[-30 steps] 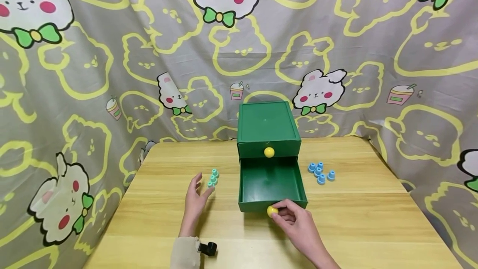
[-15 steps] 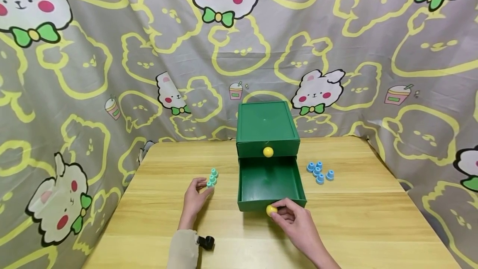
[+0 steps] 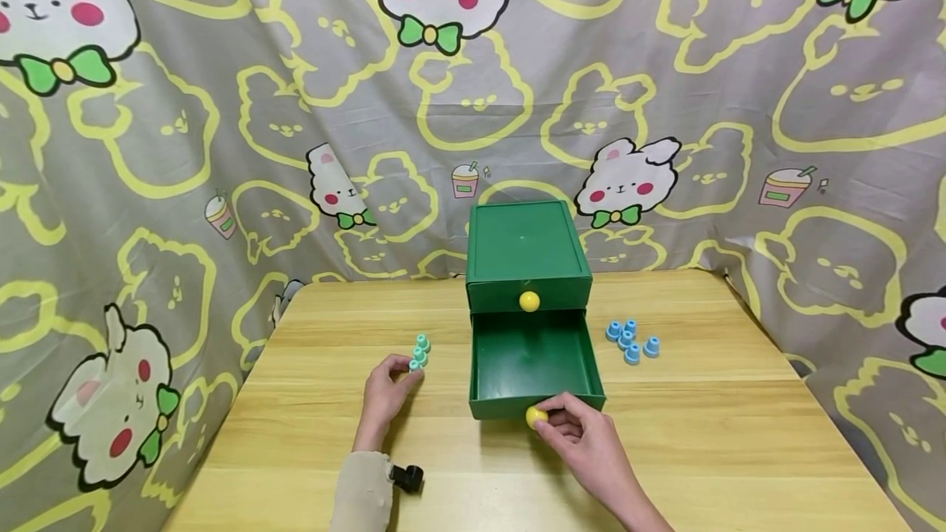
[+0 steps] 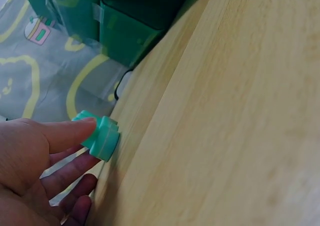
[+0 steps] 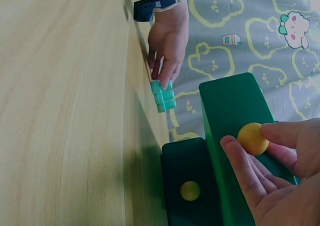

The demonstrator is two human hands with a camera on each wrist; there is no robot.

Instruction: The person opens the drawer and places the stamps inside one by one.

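Observation:
My left hand [image 3: 388, 392] pinches the nearest of three small mint-green stepped plastic pieces [image 3: 419, 354], left of the green drawer cabinet [image 3: 528, 243]. In the left wrist view, the thumb lies on top of a mint-green piece [image 4: 102, 138] standing on the table, with the other fingers beneath and beside it. My right hand [image 3: 584, 442] holds the round yellow knob [image 3: 536, 418] of the lower drawer [image 3: 538, 364] between thumb and fingers. That drawer is pulled out and its inside shows bare. Above it, the upper drawer [image 3: 488, 296] is closed, with its own yellow knob [image 3: 528, 301].
Several blue stepped pieces [image 3: 626, 340] stand in a cluster right of the cabinet. A wooden table [image 3: 724, 433] lies beneath everything, and a patterned curtain [image 3: 384, 105] hangs behind it. A black device [image 3: 406, 479] is strapped at the left wrist.
My left hand's fingers have closed in from the left onto the nearest mint-green piece. The right hand stays on the lower knob, and the drawer remains pulled out.

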